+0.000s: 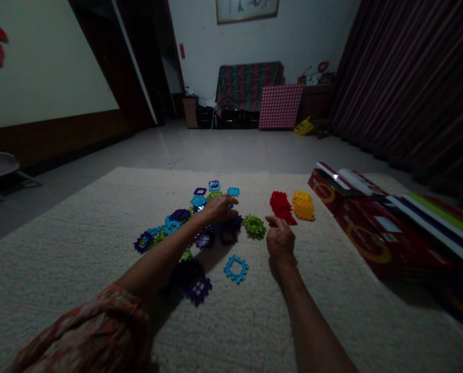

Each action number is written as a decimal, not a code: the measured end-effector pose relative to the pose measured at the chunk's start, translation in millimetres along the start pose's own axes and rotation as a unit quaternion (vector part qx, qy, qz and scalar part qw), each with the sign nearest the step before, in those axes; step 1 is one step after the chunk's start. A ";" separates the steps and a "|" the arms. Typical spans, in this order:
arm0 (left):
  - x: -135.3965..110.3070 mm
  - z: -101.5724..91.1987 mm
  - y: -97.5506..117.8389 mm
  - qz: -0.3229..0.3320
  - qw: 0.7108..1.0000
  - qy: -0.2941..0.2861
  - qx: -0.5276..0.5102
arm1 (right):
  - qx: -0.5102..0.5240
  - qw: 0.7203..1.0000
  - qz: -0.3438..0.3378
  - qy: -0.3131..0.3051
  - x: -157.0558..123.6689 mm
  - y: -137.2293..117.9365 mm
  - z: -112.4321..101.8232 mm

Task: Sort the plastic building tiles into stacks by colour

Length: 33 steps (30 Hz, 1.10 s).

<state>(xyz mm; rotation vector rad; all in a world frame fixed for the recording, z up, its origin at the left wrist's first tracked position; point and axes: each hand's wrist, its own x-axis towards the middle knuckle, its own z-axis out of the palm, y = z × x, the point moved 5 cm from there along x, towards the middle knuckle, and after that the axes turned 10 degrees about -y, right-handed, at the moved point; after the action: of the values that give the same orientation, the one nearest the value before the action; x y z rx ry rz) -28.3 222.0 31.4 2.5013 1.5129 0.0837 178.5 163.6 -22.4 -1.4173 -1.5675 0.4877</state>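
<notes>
My left hand (218,209) reaches over a loose pile of toothed plastic building pieces, its fingers and thumb apart with nothing visible between them. The pile mixes dark purple pieces (179,215), light blue pieces (172,225) and some green ones. Between my hands lies a heap of green pieces (254,227). My right hand (280,239) is just right of that heap, index finger stretched out and the other fingers loosely bent; I see nothing in it. Beyond it are a stack of red pieces (281,205) and a stack of yellow pieces (303,205). A blue square frame piece (236,269) lies alone nearer me.
All of this rests on a cream quilted mat (87,248) on a tiled floor (231,150). Red boxes (387,238) line the mat's right side, with colored flat strips on top. A stool (0,163) stands at the left; a cloth-covered cabinet (249,85) is at the far wall.
</notes>
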 end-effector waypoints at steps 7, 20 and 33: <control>29.5 -10.0 -77.5 -0.224 0.973 -0.030 0.055 | 0.008 1.000 -0.007 -0.012 -0.6 4.8 5.5; 57.5 1.7 -95.3 -0.236 0.967 -0.078 0.054 | 0.020 0.998 -0.056 0.030 0.8 8.4 5.6; 32.5 -4.4 -5.1 0.004 0.997 0.007 -0.072 | 0.026 0.996 -0.065 0.062 0.9 7.0 0.4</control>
<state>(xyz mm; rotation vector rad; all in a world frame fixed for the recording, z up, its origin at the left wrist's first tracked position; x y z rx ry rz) -18.2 253.6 32.6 2.3995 1.4474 0.2055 182.1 166.3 -27.8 -1.2726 -1.5248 0.3528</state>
